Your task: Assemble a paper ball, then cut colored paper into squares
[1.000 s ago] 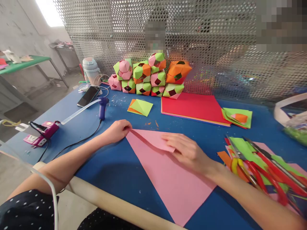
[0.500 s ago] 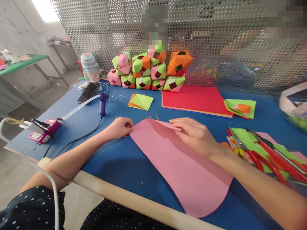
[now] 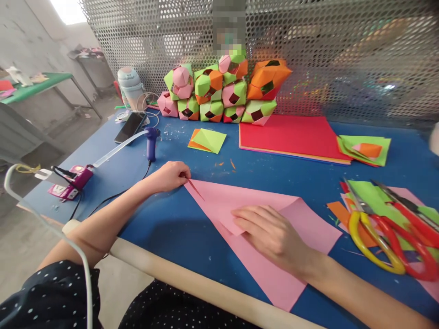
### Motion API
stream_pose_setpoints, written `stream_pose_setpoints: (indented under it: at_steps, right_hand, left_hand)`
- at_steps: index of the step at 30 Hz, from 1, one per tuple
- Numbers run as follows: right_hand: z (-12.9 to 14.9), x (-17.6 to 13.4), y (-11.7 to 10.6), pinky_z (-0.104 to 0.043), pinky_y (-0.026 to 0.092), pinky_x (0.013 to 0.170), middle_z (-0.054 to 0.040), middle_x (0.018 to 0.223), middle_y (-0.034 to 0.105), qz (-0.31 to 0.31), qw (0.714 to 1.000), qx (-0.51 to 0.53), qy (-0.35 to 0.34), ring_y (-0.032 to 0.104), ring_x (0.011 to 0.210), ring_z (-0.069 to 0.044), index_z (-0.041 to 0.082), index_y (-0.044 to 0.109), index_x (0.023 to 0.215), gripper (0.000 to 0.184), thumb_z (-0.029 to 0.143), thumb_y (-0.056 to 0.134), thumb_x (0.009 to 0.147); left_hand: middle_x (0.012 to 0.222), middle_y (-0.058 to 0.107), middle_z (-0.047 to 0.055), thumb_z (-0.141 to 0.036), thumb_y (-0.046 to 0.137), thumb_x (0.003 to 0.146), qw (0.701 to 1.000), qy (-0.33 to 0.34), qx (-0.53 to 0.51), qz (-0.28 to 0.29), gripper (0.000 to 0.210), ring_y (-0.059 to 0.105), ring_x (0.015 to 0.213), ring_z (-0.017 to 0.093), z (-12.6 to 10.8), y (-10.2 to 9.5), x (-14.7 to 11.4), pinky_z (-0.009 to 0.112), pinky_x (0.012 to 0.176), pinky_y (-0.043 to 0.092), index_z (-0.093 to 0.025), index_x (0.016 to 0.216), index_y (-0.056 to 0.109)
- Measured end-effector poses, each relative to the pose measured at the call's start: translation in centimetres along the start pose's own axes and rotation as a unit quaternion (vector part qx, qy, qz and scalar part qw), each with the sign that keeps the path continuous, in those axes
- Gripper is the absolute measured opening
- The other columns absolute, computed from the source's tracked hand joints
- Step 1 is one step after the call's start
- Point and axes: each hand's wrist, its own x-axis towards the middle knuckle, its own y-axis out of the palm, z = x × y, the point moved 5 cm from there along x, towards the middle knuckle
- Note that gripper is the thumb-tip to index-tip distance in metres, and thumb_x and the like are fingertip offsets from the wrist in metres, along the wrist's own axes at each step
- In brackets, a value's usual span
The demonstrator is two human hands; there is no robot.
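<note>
A pink sheet of paper (image 3: pixel 274 283) lies on the blue table with one side folded over toward me. At its far left corner, my left hand (image 3: pixel 174 175) is closed, fingers curled, pinning that point. My right hand (image 3: pixel 269 230) grips the loose corner of the folded flap, near the middle of the sheet; its thumb is hidden beneath the paper. Part of the sheet at the right lies flat beyond the fold. To the right of my right forearm are scissors with yellow and red handles (image 3: pixel 363 242), resting on green, orange and pink paper scraps (image 3: pixel 372 194).
Folded paper balls (image 3: pixel 211 111) are stacked against the perforated metal screen. Before them lie a red paper stack (image 3: pixel 288 137) and small green and orange squares (image 3: pixel 211 140). A blue glue gun (image 3: pixel 151 144), phone (image 3: pixel 131 128), bottle (image 3: pixel 131 89) and purple power strip (image 3: pixel 70 183) stand at left.
My right hand has drawn the far right corner of the pink paper toward me and down across the sheet. The left hand has stayed at its corner. The view has shifted slightly.
</note>
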Motion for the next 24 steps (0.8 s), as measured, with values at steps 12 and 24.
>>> stream_pose_setpoints:
  at_steps: [12, 24]
  right_hand:
    - [0.8, -1.1, -0.3, -0.038, 0.058, 0.079, -0.0141, 0.101, 0.073, 0.052, 0.998, 0.002, -0.019, 0.068, 0.099, -0.024, 0.011, 0.066, 0.102, 0.025, 0.001, 0.049, 0.087]
    - [1.4, -1.4, -0.1, -0.036, 0.051, 0.077, -0.0111, 0.091, 0.066, 0.116, 0.993, 0.006, 0.016, 0.062, 0.09, -0.022, 0.012, 0.066, 0.095, 0.023, 0.001, 0.047, 0.088]
  left_hand:
    - [0.081, 0.062, 0.001, -0.018, 0.062, 0.074, 0.996, 0.026, -0.041, 0.08, 0.009, 0.055, 0.07, 0.011, 0.3, -0.5, -0.1, 0.021, 0.064, 0.04, -0.017, 0.076, 0.071]
    - [0.084, 0.064, 0.002, -0.024, 0.062, 0.077, 0.994, 0.039, -0.023, 0.104, 0.014, 0.057, 0.073, 0.011, 0.5, -0.8, 0.3, 0.021, 0.066, 0.041, -0.016, 0.079, 0.073]
